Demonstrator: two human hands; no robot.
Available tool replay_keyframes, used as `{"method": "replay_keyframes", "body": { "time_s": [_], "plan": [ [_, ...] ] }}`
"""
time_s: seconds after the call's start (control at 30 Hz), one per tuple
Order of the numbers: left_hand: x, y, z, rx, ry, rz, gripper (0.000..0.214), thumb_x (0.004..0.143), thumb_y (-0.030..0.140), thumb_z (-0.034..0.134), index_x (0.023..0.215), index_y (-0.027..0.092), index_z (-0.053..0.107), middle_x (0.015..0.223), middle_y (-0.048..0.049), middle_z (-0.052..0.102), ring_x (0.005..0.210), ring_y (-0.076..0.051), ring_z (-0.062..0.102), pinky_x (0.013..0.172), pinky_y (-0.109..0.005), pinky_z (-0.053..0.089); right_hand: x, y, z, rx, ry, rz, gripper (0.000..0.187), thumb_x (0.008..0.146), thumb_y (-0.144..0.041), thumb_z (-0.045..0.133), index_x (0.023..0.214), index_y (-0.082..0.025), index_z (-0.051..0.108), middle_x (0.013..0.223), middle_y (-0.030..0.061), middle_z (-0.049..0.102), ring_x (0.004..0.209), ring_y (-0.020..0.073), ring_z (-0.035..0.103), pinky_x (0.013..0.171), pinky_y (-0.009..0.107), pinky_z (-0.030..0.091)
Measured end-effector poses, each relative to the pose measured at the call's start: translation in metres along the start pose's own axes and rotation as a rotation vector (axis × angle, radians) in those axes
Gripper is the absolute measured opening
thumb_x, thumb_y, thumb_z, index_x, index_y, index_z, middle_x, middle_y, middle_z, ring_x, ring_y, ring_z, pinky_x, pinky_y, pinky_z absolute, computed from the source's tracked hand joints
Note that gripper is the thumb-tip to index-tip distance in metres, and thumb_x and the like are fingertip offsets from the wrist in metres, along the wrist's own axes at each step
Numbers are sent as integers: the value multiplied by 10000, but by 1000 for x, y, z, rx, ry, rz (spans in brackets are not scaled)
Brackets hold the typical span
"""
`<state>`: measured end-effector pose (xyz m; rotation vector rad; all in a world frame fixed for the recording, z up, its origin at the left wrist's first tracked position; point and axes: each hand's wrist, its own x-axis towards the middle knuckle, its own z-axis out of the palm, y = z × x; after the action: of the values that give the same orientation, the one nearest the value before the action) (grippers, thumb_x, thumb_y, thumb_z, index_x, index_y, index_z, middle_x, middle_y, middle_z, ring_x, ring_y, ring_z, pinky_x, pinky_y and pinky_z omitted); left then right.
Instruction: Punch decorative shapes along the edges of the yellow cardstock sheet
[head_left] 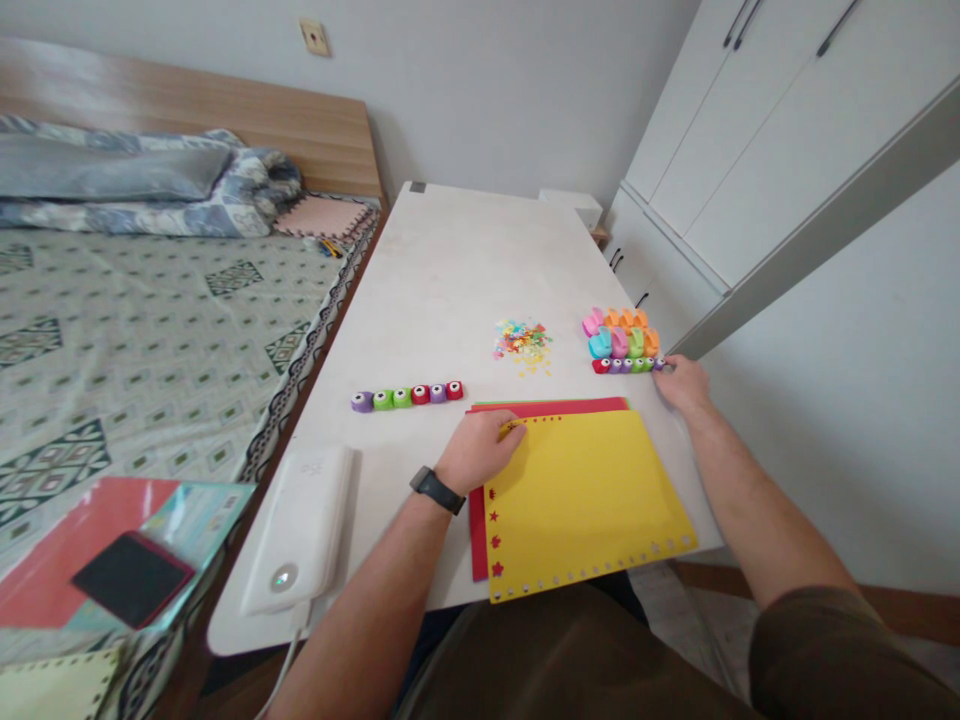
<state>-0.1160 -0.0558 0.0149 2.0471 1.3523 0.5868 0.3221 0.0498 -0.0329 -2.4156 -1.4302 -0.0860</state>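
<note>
My left hand (480,450) is closed on the upper left corner of a yellow sheet (585,490), which has small punched shapes along its left, lower and upper edges. Under it lies a red sheet (478,545), and a thin green edge shows behind. At the table's right edge, my right hand (684,383) has its fingertips closed around the last small craft punch (660,364) of a row. More small punches (626,366) in red, purple and green stand in line beside it. Behind them are several larger pink, orange, blue and green punches (619,343).
A second row of small punches (407,396) stands left on the white table (465,270). Colourful paper cut-outs (523,342) lie heaped mid-table. A white device (300,530) with a cable sits front left. A phone (133,578) rests on the bed beside the table.
</note>
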Motion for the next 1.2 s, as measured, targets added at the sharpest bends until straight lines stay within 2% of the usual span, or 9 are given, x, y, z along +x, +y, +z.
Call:
{"method": "replay_keyframes", "body": {
  "time_s": [0.2,0.3,0.47,0.57,0.67,0.83,0.9,1.03,1.2],
  "plan": [
    [-1,0,0,-4,-1,-3,296,973,319,521,726,183,611,643,0,612,579,-128,493,585,-276,286,-2,-4,-7,7,-34,33,520,763,-311,702,1271,-204,697,1243,165,674,1163,335,617,1006,483,476],
    [-1,1,0,-5,-2,3,293,973,316,523,729,181,610,647,-3,611,583,-128,489,588,-278,280,-3,-11,-15,28,-2,11,503,785,-311,680,1271,-182,685,1247,162,670,1186,333,600,1035,482,456],
    [0,0,0,1,6,14,286,971,304,529,730,179,617,676,-12,630,601,-129,499,596,-277,281,-14,-47,-39,71,114,-196,461,855,-357,642,1256,-132,669,1258,178,677,1215,339,584,1099,478,406],
    [-1,0,0,6,8,15,289,971,304,528,728,176,619,681,-15,634,598,-128,497,592,-276,278,-31,-88,-56,139,111,-347,431,899,-366,615,1260,-135,651,1279,177,669,1231,331,582,1119,475,394],
    [-1,0,1,10,19,14,289,969,305,531,733,174,636,682,-21,646,597,-132,505,588,-278,279,-56,-138,-69,280,19,-492,400,911,-343,616,1281,-191,630,1328,131,651,1284,301,567,1130,455,409],
    [-1,-1,2,8,40,20,265,955,291,545,756,167,668,719,-42,689,618,-145,552,598,-282,309,-106,-224,-78,522,-295,-775,376,894,-364,694,1233,-211,641,1265,102,689,1201,286,634,1058,468,486],
    [-1,-2,2,6,50,35,266,952,282,543,752,169,678,721,-46,698,627,-153,569,603,-287,324,-125,-258,-78,501,-402,-884,366,883,-337,714,1219,-206,651,1256,102,697,1177,277,649,1049,454,491],
    [-2,-4,3,-42,44,64,243,947,255,539,855,170,748,847,-76,766,740,-188,657,686,-299,423,-159,-321,-73,463,-507,-1074,399,888,-348,724,1245,-187,647,1288,118,696,1190,269,648,1039,410,492],
    [1,-9,8,-113,57,14,245,902,209,585,1051,181,777,1066,-116,786,1001,-273,694,884,-380,526,-195,-387,-50,257,-586,-1247,481,896,-452,708,1281,-169,650,1274,135,708,1147,304,659,977,414,508]
  ]
}}
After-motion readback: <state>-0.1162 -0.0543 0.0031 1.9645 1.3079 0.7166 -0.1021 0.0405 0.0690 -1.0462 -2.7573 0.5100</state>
